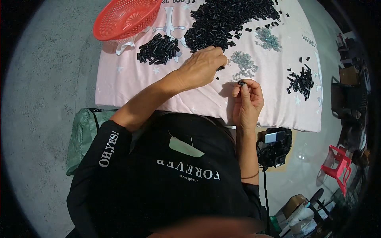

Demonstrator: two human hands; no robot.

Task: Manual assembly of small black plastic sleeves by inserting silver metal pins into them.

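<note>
Your right hand (249, 101) pinches a small black piece (241, 83) between thumb and fingertips, probably because so short a thing leaves little to grip. Your left hand (204, 65), ahead and to the left of that pinch, has its fingers drawn close at the near edge of a large black heap (222, 23); I can't make out whether they hold a piece. Clear bits (243, 64) lie just beyond the right grip, likely for easy reach, and a second clear cluster (269, 39) sits farther ahead. A smaller black pile (158, 49) lies left of your left fingers, another dark pile (301, 81) well right of the pinch, all loose on the pink cloth (278, 113). Beyond your left hand, leftward, the red basket (126, 20) shows its perforated inside; its far side is cut off, so its full contents stay unseen.
</note>
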